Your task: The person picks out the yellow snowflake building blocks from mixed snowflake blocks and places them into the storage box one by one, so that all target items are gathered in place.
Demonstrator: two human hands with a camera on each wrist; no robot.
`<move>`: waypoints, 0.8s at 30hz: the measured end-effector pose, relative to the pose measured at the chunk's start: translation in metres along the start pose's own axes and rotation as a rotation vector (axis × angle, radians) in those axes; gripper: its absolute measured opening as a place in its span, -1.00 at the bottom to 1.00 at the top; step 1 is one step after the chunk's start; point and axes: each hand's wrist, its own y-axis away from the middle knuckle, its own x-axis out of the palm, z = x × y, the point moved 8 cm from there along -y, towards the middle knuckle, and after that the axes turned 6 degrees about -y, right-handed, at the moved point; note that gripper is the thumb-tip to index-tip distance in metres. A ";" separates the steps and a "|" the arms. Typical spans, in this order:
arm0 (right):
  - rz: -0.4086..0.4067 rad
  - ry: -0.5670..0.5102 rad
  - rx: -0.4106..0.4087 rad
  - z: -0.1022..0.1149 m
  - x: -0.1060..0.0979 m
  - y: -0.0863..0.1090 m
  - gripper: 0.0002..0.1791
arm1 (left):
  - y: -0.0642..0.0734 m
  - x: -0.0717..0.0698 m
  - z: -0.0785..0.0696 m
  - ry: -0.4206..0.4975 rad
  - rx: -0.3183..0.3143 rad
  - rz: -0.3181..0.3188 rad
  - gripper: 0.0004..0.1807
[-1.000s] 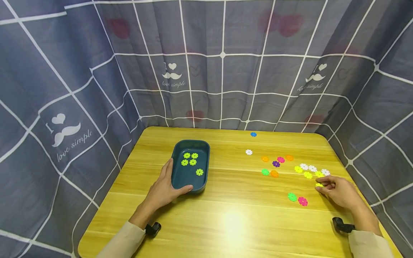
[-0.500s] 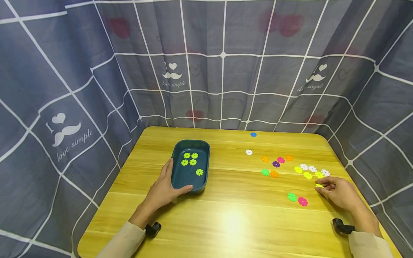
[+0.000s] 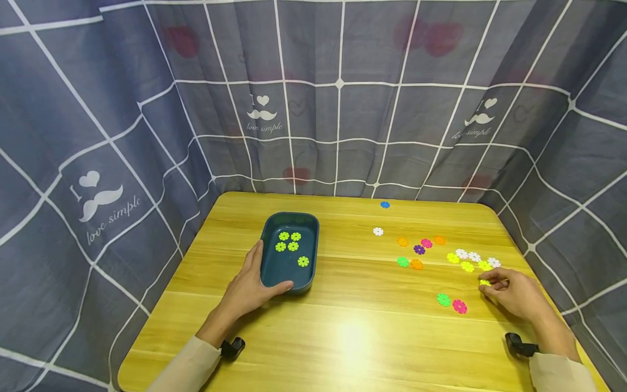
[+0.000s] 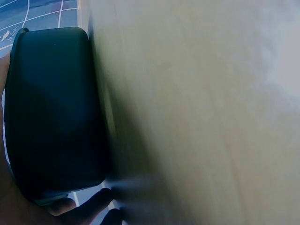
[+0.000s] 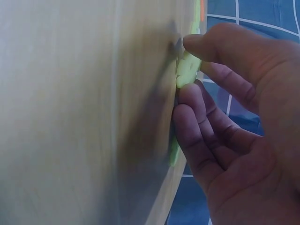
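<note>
My left hand [image 3: 250, 283] grips a dark teal plastic tub [image 3: 274, 272], fingers along its left side and thumb over the near rim. Inside the tub lie several yellow-green flower-shaped discs [image 3: 303, 262]. In the left wrist view the outer wall of the tub [image 4: 56, 108] fills the left side. At the right of the table my right hand [image 3: 516, 291] pinches a yellow flower-shaped disc [image 3: 484, 282] between thumb and fingertips. In the right wrist view this disc [image 5: 188, 70] stands tilted close over the tabletop, and another yellow-green disc [image 5: 174, 152] shows beyond the fingers.
Beside the right hand lie more yellow discs [image 3: 467, 267] and white discs [image 3: 474, 256]. Green [image 3: 443, 299], pink [image 3: 459, 306], orange, purple and blue discs are scattered on the wooden table [image 3: 352, 294]. A grey checked curtain [image 3: 313, 114] surrounds the table's back and sides.
</note>
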 end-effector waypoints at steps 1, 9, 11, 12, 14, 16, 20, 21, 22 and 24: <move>-0.001 -0.002 0.001 0.000 0.000 0.000 -0.75 | 0.000 0.000 0.000 -0.001 0.000 0.000 0.67; 0.015 -0.003 0.037 0.000 -0.002 0.001 -0.73 | 0.001 0.001 0.000 0.008 -0.005 0.012 0.65; 0.008 -0.005 0.037 0.001 -0.002 0.001 -0.74 | 0.001 0.001 0.000 0.008 -0.006 0.013 0.65; 0.002 -0.007 0.034 0.001 -0.002 0.001 -0.74 | 0.001 0.001 0.000 0.008 -0.005 0.013 0.65; -0.015 -0.012 0.028 0.002 -0.002 0.002 -0.76 | 0.001 0.000 0.000 0.007 -0.005 0.012 0.66; -0.036 -0.016 0.020 0.002 -0.002 0.002 -0.77 | 0.001 0.000 0.000 0.007 -0.005 0.012 0.66; -0.074 -0.027 0.007 0.003 -0.003 0.001 -0.77 | 0.001 0.000 0.000 0.008 -0.004 0.014 0.66; -0.081 -0.027 0.005 0.003 -0.004 0.001 -0.76 | 0.001 0.000 -0.001 0.009 -0.004 0.015 0.66; -0.087 -0.023 0.004 0.003 -0.004 0.001 -0.75 | 0.001 0.000 -0.001 0.009 -0.004 0.015 0.66; -0.092 -0.018 0.003 0.004 -0.005 0.001 -0.73 | 0.001 0.000 -0.001 0.010 -0.004 0.015 0.67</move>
